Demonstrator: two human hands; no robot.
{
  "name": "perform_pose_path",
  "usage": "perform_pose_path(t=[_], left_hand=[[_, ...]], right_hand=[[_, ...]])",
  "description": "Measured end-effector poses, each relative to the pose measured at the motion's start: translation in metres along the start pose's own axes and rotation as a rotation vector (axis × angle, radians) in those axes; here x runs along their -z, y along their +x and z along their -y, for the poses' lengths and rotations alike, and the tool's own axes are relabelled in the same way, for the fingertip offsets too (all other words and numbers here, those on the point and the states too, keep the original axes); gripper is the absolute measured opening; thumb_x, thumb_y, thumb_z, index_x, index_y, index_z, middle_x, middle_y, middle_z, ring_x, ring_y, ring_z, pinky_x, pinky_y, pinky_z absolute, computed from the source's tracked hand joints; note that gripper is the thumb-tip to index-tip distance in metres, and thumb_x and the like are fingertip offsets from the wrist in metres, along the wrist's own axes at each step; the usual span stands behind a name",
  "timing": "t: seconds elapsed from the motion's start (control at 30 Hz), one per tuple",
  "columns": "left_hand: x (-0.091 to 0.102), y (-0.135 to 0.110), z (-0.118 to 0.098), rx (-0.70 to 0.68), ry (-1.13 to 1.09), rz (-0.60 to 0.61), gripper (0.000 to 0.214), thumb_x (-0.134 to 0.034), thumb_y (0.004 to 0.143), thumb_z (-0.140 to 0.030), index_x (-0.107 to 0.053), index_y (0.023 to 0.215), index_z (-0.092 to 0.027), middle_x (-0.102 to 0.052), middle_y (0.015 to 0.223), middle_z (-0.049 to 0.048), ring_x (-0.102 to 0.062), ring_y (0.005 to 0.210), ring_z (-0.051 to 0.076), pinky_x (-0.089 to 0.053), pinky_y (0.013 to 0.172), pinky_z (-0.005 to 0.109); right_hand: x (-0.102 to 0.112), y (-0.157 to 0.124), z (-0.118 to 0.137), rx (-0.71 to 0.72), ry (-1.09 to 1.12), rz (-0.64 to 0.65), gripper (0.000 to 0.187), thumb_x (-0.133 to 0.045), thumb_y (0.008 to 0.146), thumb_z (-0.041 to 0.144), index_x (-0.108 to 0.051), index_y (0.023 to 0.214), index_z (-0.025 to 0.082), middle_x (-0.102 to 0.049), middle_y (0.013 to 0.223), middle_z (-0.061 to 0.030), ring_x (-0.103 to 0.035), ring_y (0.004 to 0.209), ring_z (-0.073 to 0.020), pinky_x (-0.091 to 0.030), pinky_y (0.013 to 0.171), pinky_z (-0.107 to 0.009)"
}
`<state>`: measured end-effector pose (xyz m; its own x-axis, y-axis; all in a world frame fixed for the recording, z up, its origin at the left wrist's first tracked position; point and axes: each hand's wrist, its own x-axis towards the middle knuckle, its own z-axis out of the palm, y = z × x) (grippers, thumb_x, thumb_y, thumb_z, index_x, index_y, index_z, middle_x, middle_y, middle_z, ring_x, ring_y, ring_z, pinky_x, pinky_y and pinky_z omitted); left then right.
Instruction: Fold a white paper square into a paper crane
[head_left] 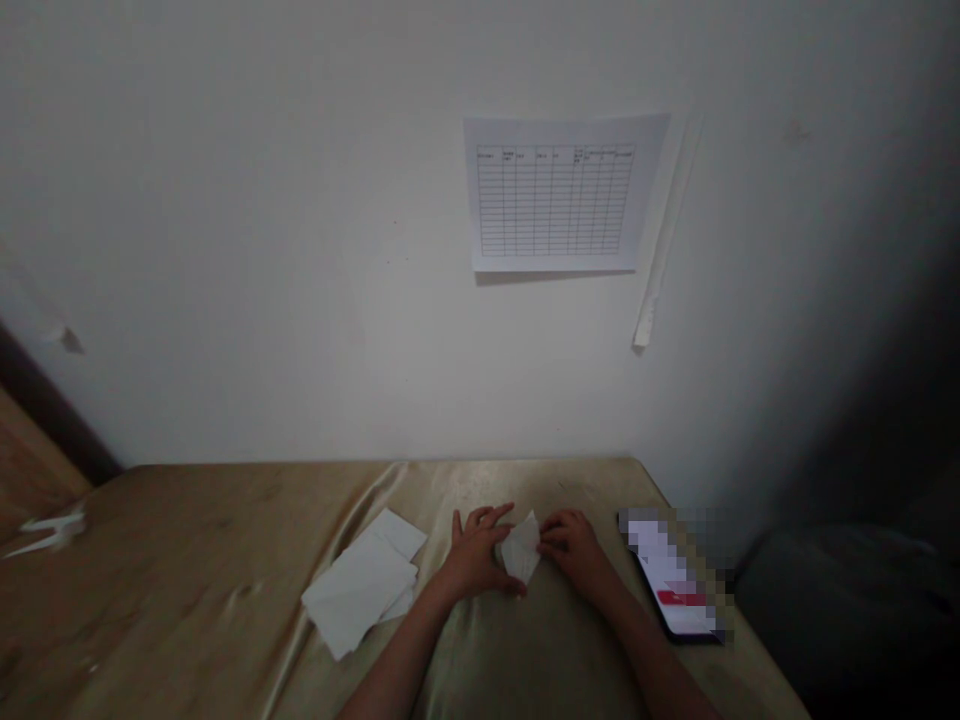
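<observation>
Between my two hands is a small piece of folded white paper [520, 550], kite-shaped with a point at the top. My left hand [480, 555] grips its left side, thumb at the lower edge and some fingers raised. On the other side, my right hand [571, 545] pinches the paper's right edge with bent fingers. Left of my left forearm lies a loose pile of white paper sheets [360, 590], overlapping at different angles.
A gold cloth [225, 560] with wrinkles covers the table, which meets a pale wall. A lit phone [667, 580], partly pixelated, lies at the right edge. White scraps [56, 530] are at far left. A printed chart [555, 200] hangs on the wall beside a paper strip [660, 260].
</observation>
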<state>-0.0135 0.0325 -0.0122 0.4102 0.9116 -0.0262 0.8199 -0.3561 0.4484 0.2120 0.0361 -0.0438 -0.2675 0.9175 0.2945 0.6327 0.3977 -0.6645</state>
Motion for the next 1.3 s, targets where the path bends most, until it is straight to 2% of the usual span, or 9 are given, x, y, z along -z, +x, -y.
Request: perform_pose_path(t=[0.3, 0.43, 0.57, 0.63, 0.93, 1.03, 1.1, 1.3], left_hand=[[0.0, 0.0, 0.0, -0.013, -0.018, -0.018, 0.08, -0.082, 0.052, -0.06, -0.061, 0.127, -0.041, -0.037, 0.157, 0.0, -0.027, 0.142, 0.044, 0.008, 0.108, 0.078], [0.001, -0.001, -0.001, -0.018, -0.042, -0.044, 0.07, -0.083, 0.054, -0.059, -0.066, 0.12, -0.041, -0.039, 0.156, 0.0005, -0.029, 0.141, 0.042, 0.006, 0.108, 0.078], [-0.004, 0.0, -0.004, 0.022, -0.085, -0.155, 0.035, -0.072, 0.073, -0.058, -0.074, 0.1, -0.035, -0.051, 0.148, 0.0014, -0.038, 0.137, 0.035, 0.001, 0.11, 0.076], [-0.007, 0.001, -0.006, 0.042, -0.101, -0.219, 0.028, -0.064, 0.082, -0.056, -0.075, 0.09, -0.031, -0.056, 0.143, 0.002, -0.042, 0.134, 0.032, -0.002, 0.111, 0.075], [-0.005, 0.001, -0.016, 0.068, -0.145, -0.318, 0.04, -0.06, 0.086, -0.055, -0.071, 0.062, -0.025, -0.066, 0.13, 0.0015, -0.05, 0.127, 0.03, 0.0, 0.112, 0.073], [-0.006, 0.001, -0.017, 0.069, -0.158, -0.347, 0.041, -0.06, 0.085, -0.056, -0.071, 0.061, -0.025, -0.067, 0.128, 0.0021, -0.052, 0.125, 0.029, 0.0, 0.113, 0.071], [-0.005, 0.002, -0.018, 0.076, -0.179, -0.364, 0.034, -0.063, 0.084, -0.053, -0.074, 0.066, -0.026, -0.068, 0.126, 0.0015, -0.053, 0.124, 0.029, -0.002, 0.114, 0.069], [-0.004, 0.005, -0.02, 0.074, -0.295, -0.387, 0.015, -0.067, 0.083, -0.043, -0.077, 0.082, -0.032, -0.068, 0.125, 0.0001, -0.055, 0.123, 0.028, -0.016, 0.115, 0.064]], right_hand=[[-0.006, 0.001, 0.002, -0.007, 0.01, -0.041, 0.004, -0.074, 0.077, 0.024, -0.074, 0.073, 0.024, -0.067, 0.094, -0.0044, -0.054, 0.103, -0.023, -0.04, 0.093, -0.035], [-0.008, 0.002, 0.0, -0.017, 0.03, -0.046, 0.005, -0.075, 0.076, 0.023, -0.074, 0.071, 0.024, -0.067, 0.092, -0.0037, -0.053, 0.103, -0.0226, -0.04, 0.093, -0.035], [-0.01, 0.003, -0.001, 0.0, 0.045, -0.022, 0.006, -0.076, 0.075, 0.025, -0.074, 0.069, 0.025, -0.067, 0.092, -0.0032, -0.053, 0.104, -0.0226, -0.039, 0.094, -0.035], [-0.01, 0.003, -0.001, 0.017, 0.042, -0.005, 0.006, -0.077, 0.074, 0.026, -0.074, 0.069, 0.025, -0.068, 0.092, -0.0028, -0.053, 0.104, -0.0226, -0.038, 0.096, -0.036], [-0.013, 0.001, 0.004, 0.021, 0.04, 0.007, 0.005, -0.078, 0.073, 0.027, -0.074, 0.07, 0.026, -0.068, 0.094, -0.0021, -0.052, 0.107, -0.0229, -0.037, 0.097, -0.037], [-0.014, 0.0, 0.004, 0.014, 0.038, 0.009, 0.005, -0.078, 0.072, 0.027, -0.074, 0.07, 0.026, -0.068, 0.096, -0.0022, -0.051, 0.11, -0.0234, -0.038, 0.098, -0.037], [-0.014, 0.0, 0.004, 0.014, 0.042, 0.022, 0.006, -0.078, 0.073, 0.027, -0.074, 0.07, 0.025, -0.067, 0.096, -0.0022, -0.051, 0.11, -0.0233, -0.038, 0.098, -0.036], [-0.01, 0.001, 0.009, 0.008, 0.053, 0.033, 0.007, -0.078, 0.073, 0.027, -0.072, 0.069, 0.025, -0.068, 0.095, -0.0025, -0.052, 0.107, -0.0234, -0.038, 0.096, -0.037]])
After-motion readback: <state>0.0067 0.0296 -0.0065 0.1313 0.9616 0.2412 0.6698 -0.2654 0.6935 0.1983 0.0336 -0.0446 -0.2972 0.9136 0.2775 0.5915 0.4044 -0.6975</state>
